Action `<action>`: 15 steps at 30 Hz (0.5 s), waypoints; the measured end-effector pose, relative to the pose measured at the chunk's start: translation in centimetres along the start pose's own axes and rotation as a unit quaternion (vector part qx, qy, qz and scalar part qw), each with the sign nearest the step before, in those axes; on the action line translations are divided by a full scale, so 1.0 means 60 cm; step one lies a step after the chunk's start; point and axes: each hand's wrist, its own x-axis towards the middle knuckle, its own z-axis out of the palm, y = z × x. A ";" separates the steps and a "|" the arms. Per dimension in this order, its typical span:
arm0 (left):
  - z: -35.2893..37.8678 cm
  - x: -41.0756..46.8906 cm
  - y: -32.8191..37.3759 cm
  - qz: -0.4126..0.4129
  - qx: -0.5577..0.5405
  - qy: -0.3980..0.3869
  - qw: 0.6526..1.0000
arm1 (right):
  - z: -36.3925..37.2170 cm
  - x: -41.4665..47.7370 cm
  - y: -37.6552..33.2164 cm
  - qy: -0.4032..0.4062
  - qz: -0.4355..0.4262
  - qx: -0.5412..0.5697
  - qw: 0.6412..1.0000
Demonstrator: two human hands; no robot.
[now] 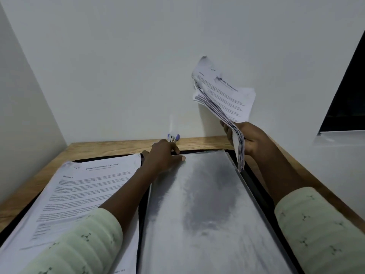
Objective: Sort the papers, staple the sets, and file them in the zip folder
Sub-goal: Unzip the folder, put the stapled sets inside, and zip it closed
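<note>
table (110, 146): wooden, set into a wall corner | black mat (254, 186): covers most of the top | paper stack (87, 192): left side, on mat | grey zip folder (207, 204): centre-right, on mat | pens (173, 137): at far edge by wall

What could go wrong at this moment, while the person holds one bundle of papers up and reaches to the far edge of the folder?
1. The right hand grips the raised paper bundle only at its lower end; the sheets fan apart, so some may slip out or mix.
2. The left hand reaches over the silver folder near the stapler at the wall; it may knock it.
3. The left sleeve lies on the transcript stack and may shift it.
</note>
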 end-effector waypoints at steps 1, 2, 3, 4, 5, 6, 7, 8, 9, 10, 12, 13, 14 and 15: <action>0.000 0.002 0.000 0.008 -0.018 0.004 1.000 | 0.001 -0.002 0.005 0.001 0.004 -0.001 1.000; 0.002 0.007 -0.001 0.015 -0.037 0.008 0.999 | 0.001 -0.003 0.009 0.008 -0.001 -0.010 1.000; 0.002 0.009 0.000 0.023 -0.053 0.015 0.998 | 0.001 -0.005 0.010 0.014 -0.009 -0.022 1.000; 0.001 0.009 0.003 0.025 -0.066 0.015 0.997 | 0.003 -0.007 0.011 0.019 -0.013 -0.028 0.999; 0.000 0.009 0.004 0.023 -0.074 0.006 0.997 | 0.004 -0.009 0.011 0.021 -0.011 -0.026 0.999; -0.002 0.011 0.005 0.020 -0.084 -0.003 0.996 | 0.006 -0.012 0.011 0.020 -0.006 -0.021 1.000; -0.001 0.013 0.003 0.023 -0.084 -0.004 0.996 | 0.005 -0.013 0.010 0.016 -0.003 -0.017 1.000; -0.001 0.015 0.002 0.026 -0.076 0.001 0.997 | 0.005 -0.016 0.011 0.010 -0.003 -0.014 1.000; -0.001 0.015 0.005 0.027 -0.060 0.006 0.998 | 0.004 -0.016 0.010 0.007 -0.003 -0.011 1.000; 0.000 0.014 0.007 0.020 -0.048 0.013 0.999 | 0.003 -0.018 0.009 0.003 -0.003 -0.007 1.000; 0.005 0.015 0.007 0.009 -0.045 0.027 0.999 | -0.001 -0.019 0.007 -0.007 -0.005 -0.001 1.000; 0.006 0.014 0.008 0.017 -0.050 0.034 0.998 | -0.002 -0.019 0.007 -0.012 -0.006 0.001 1.000; 0.005 0.015 0.008 0.026 -0.066 0.033 0.997 | -0.003 -0.020 0.007 -0.015 -0.006 0.001 1.000; 0.003 0.017 0.005 0.038 -0.089 0.024 0.995 | -0.004 -0.019 0.008 -0.017 -0.006 0.001 1.000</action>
